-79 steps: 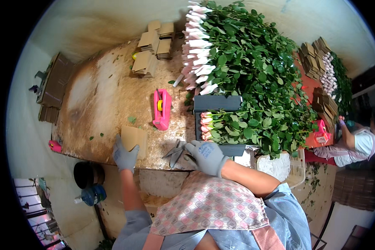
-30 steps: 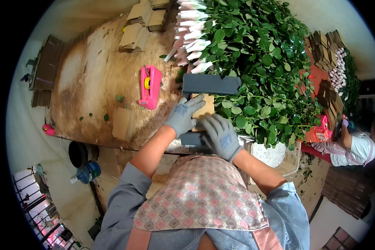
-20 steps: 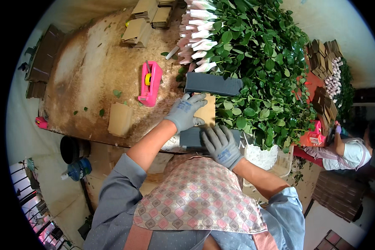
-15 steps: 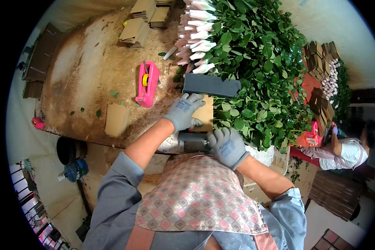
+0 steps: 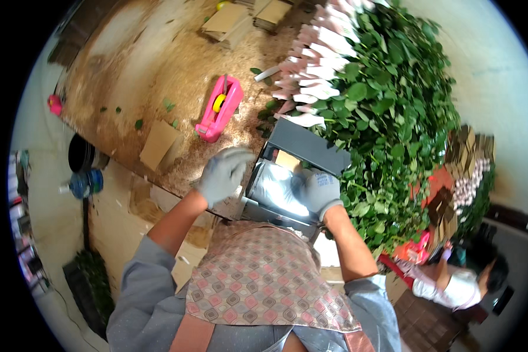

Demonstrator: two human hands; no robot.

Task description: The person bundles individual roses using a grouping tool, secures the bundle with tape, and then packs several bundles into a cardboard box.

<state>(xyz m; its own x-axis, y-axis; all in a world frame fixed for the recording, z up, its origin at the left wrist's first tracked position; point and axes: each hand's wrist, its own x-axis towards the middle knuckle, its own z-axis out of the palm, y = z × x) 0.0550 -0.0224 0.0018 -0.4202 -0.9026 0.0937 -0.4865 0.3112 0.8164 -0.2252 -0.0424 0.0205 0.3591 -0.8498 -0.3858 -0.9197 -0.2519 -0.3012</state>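
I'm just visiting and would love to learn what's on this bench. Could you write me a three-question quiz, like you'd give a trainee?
1. Multiple choice: what colour is the roll of tape in the pink dispenser?
A) blue
B) yellow
C) green

2. True or false: in the picture, the leafy stems lie to the right of the pink dispenser.

3. Short answer: which gloved grip overlaps the shiny piece between the dark blocks?

Key:
1. B, yellow.
2. True.
3. The right grip.
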